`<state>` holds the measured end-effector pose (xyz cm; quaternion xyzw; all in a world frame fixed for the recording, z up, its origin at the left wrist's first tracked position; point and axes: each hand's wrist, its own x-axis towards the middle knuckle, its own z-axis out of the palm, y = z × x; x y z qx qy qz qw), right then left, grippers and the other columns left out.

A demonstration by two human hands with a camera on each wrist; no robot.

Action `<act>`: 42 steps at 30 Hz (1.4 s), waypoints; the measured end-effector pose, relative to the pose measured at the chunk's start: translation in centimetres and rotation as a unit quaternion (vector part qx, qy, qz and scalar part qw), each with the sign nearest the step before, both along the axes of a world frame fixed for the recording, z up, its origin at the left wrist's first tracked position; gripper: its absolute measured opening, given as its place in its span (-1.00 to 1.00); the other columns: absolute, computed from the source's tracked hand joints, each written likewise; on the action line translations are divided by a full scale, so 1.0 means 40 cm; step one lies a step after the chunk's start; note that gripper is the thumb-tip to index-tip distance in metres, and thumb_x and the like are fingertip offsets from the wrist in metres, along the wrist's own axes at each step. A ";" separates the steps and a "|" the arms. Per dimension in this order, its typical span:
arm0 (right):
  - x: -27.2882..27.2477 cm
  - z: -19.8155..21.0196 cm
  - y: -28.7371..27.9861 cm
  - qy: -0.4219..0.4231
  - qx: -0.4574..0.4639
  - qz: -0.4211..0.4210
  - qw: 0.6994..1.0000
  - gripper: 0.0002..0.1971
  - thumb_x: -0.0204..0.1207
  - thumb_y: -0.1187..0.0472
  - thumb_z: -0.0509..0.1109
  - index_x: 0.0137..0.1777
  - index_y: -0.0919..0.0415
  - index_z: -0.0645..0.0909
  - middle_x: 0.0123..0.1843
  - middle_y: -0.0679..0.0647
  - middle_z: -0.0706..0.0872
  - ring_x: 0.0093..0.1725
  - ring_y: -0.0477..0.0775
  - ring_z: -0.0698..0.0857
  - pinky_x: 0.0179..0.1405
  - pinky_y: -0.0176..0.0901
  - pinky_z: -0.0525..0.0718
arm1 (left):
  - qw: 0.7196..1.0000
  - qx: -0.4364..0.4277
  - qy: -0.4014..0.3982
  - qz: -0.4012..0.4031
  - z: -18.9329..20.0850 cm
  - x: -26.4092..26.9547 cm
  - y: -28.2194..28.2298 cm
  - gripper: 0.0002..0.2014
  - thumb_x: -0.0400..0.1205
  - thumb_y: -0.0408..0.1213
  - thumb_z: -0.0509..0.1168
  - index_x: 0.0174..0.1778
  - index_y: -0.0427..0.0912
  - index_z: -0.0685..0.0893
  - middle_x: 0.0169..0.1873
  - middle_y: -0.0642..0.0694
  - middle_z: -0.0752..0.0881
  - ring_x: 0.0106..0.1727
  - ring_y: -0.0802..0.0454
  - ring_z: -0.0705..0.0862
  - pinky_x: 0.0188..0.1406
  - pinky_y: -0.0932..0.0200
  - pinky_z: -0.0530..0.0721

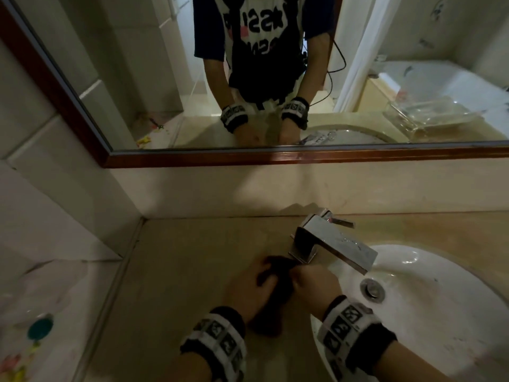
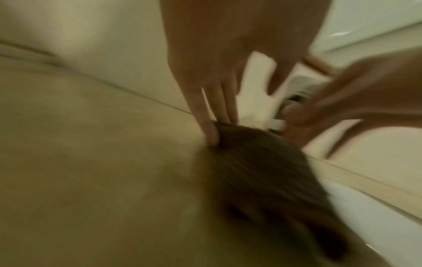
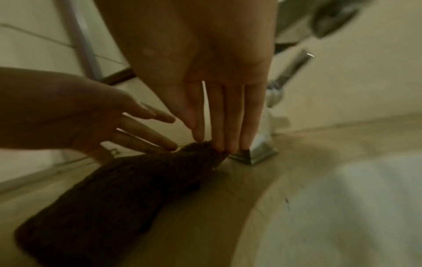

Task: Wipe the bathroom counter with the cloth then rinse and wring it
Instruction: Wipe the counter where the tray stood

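Observation:
A dark cloth lies bunched on the beige counter, just left of the white sink and in front of the chrome faucet's base. My left hand has straight, spread fingers, and their tips touch the cloth's far left edge. My right hand pinches the cloth's far corner between thumb and straight fingers, right beside the faucet base. The wrist views are blurred.
The faucet spout reaches over the basin toward the drain. A mirror with a brown frame hangs behind the counter. A tiled wall closes the left side; below it, a lower white surface holds a teal-capped item.

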<state>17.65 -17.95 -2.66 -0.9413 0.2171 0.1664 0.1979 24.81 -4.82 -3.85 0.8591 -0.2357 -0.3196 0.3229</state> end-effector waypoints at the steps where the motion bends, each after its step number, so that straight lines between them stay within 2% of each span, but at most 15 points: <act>1: 0.010 0.013 0.016 -0.003 -0.017 0.013 1.000 -0.70 0.66 0.16 0.10 0.20 0.17 0.64 0.19 0.15 0.69 0.15 0.16 0.67 -0.06 -0.12 0.58 | 0.997 -0.024 0.004 0.069 -0.006 0.036 0.015 -0.50 0.71 -0.17 0.14 0.59 0.09 0.23 0.53 0.00 0.41 0.48 -0.07 0.47 0.49 0.16 0.41; 3: 0.034 0.031 0.049 0.007 -0.035 0.031 0.999 -0.63 0.68 0.07 0.09 0.40 0.15 0.49 0.38 0.16 0.53 0.36 0.18 0.52 0.14 -0.06 0.57 | 0.994 0.020 -0.013 0.109 -0.028 0.106 0.048 -0.41 0.70 -0.26 0.15 0.64 0.04 0.09 0.60 -0.09 0.30 0.52 -0.11 0.42 0.54 0.02 0.41; 5: 0.055 0.033 0.090 0.034 -0.048 0.036 0.998 -0.50 0.67 -0.03 0.10 0.56 0.14 0.29 0.55 0.16 0.33 0.52 0.22 0.33 0.34 0.07 0.50 | 0.979 0.195 -0.042 0.034 -0.053 0.145 0.076 -0.20 0.65 -0.18 0.23 0.66 -0.04 -0.18 0.67 -0.13 0.05 0.65 -0.14 0.19 0.61 -0.06 0.29; 7: 0.075 0.007 0.125 0.055 -0.053 0.047 0.996 -0.41 0.65 -0.06 0.11 0.63 0.11 0.12 0.65 0.17 0.12 0.61 0.28 0.14 0.42 0.20 0.43 | 0.945 0.316 -0.056 -0.057 -0.071 0.155 0.090 0.05 0.52 0.07 0.34 0.64 -0.11 -0.33 0.67 -0.09 -0.23 0.70 -0.12 -0.13 0.66 -0.15 0.13; 10: 0.080 -0.057 0.144 0.116 -0.007 0.060 0.991 -0.33 0.65 -0.09 0.11 0.67 -0.06 -0.14 0.71 0.09 -0.22 0.68 0.25 -0.19 0.55 0.40 0.19 | 0.925 0.358 -0.041 -0.121 -0.081 0.161 0.090 0.31 0.33 0.24 0.46 0.61 -0.15 -0.42 0.63 -0.12 -0.40 0.68 -0.16 -0.30 0.67 -0.20 0.08; 14: 0.056 -0.107 0.111 0.121 0.027 0.083 0.989 -0.33 0.67 -0.03 0.13 0.64 -0.20 -0.18 0.69 -0.01 -0.39 0.67 0.16 -0.35 0.64 0.33 0.04 | 0.918 0.372 -0.042 -0.132 -0.083 0.163 0.087 0.36 0.31 0.22 0.49 0.59 -0.18 -0.48 0.61 -0.15 -0.45 0.67 -0.19 -0.34 0.68 -0.17 0.06; 21: 0.006 -0.099 0.047 0.066 0.024 0.139 0.988 -0.35 0.61 0.37 0.22 0.63 -0.08 0.15 0.72 -0.04 -0.18 0.70 0.15 -0.19 0.66 0.15 0.11 | 0.918 0.368 -0.040 -0.141 -0.082 0.160 0.098 0.33 0.34 0.19 0.48 0.58 -0.18 -0.48 0.60 -0.15 -0.47 0.66 -0.18 -0.36 0.68 -0.20 0.06; 27: -0.061 -0.114 -0.025 0.008 0.017 0.117 0.993 -0.36 0.57 0.39 0.27 0.60 -0.06 0.24 0.72 -0.04 -0.06 0.71 0.10 -0.11 0.69 0.04 0.04 | 0.925 0.356 -0.044 -0.122 -0.058 0.147 0.104 0.29 0.36 0.20 0.46 0.61 -0.17 -0.43 0.62 -0.10 -0.44 0.68 -0.14 -0.32 0.70 -0.09 0.06; 31: -0.105 -0.125 -0.084 -0.020 0.050 0.091 0.994 -0.44 0.57 0.31 0.32 0.54 -0.05 0.36 0.69 -0.07 0.07 0.69 0.04 0.02 0.71 0.04 0.02 | 0.939 0.329 -0.064 -0.075 -0.004 0.152 0.072 -0.01 0.52 0.11 0.35 0.67 -0.19 -0.11 0.68 -0.16 -0.07 0.69 -0.15 0.03 0.66 -0.01 0.20; 33: -0.123 -0.133 -0.145 -0.065 0.042 0.090 0.993 -0.41 0.44 0.46 0.37 0.45 0.03 0.51 0.61 0.09 0.33 0.62 0.21 0.26 0.58 0.25 0.31 | 0.947 0.306 -0.078 -0.051 0.018 0.157 0.047 -0.17 0.60 0.06 0.29 0.66 -0.16 0.01 0.67 -0.16 0.07 0.66 -0.13 0.16 0.64 0.04 0.22; 34: -0.134 -0.128 -0.177 -0.077 0.023 0.078 0.994 -0.44 0.41 0.47 0.36 0.41 0.08 0.56 0.53 0.20 0.48 0.54 0.32 0.41 0.46 0.26 0.47 | 0.950 0.297 -0.084 -0.052 0.029 0.160 0.039 -0.19 0.61 0.04 0.28 0.66 -0.15 0.01 0.67 -0.15 0.06 0.66 -0.12 0.16 0.63 0.05 0.21; 36: -0.155 -0.085 -0.248 -0.080 -0.021 0.011 0.997 -0.55 0.48 0.41 0.31 0.38 0.19 0.57 0.37 0.25 0.61 0.34 0.29 0.61 0.31 0.04 0.61 | 0.952 0.283 -0.092 -0.070 0.034 0.166 0.005 -0.16 0.59 0.04 0.30 0.66 -0.11 -0.03 0.68 -0.12 -0.01 0.68 -0.10 0.10 0.64 0.04 0.20; 39: -0.159 -0.033 -0.374 -0.241 -0.030 -0.072 0.967 -0.55 0.28 0.58 0.44 0.19 0.31 0.71 0.19 0.28 0.75 0.08 0.30 0.76 0.08 -0.19 0.65 | 0.951 0.281 -0.082 -0.101 0.012 0.165 -0.066 -0.08 0.56 0.04 0.35 0.67 -0.08 -0.11 0.68 -0.10 -0.14 0.70 -0.09 -0.04 0.67 -0.02 0.14; 40: -0.157 -0.026 -0.415 -0.287 -0.042 -0.077 0.954 -0.53 0.22 0.62 0.46 0.16 0.33 0.73 0.17 0.31 0.76 0.08 0.33 0.77 0.12 -0.22 0.61 | 0.949 0.283 -0.083 -0.112 0.001 0.162 -0.093 -0.06 0.56 0.02 0.34 0.67 -0.09 -0.15 0.68 -0.11 -0.19 0.70 -0.09 -0.10 0.68 -0.03 0.10; 42: -0.135 -0.022 -0.499 -0.290 -0.025 -0.116 0.950 -0.49 0.36 0.53 0.42 0.35 0.31 0.60 0.31 0.33 0.67 0.27 0.34 0.68 0.32 -0.15 0.52 | 0.939 0.307 -0.084 -0.127 -0.019 0.154 -0.141 0.01 0.55 0.07 0.34 0.65 -0.12 -0.26 0.66 -0.13 -0.25 0.70 -0.11 -0.17 0.70 -0.06 0.03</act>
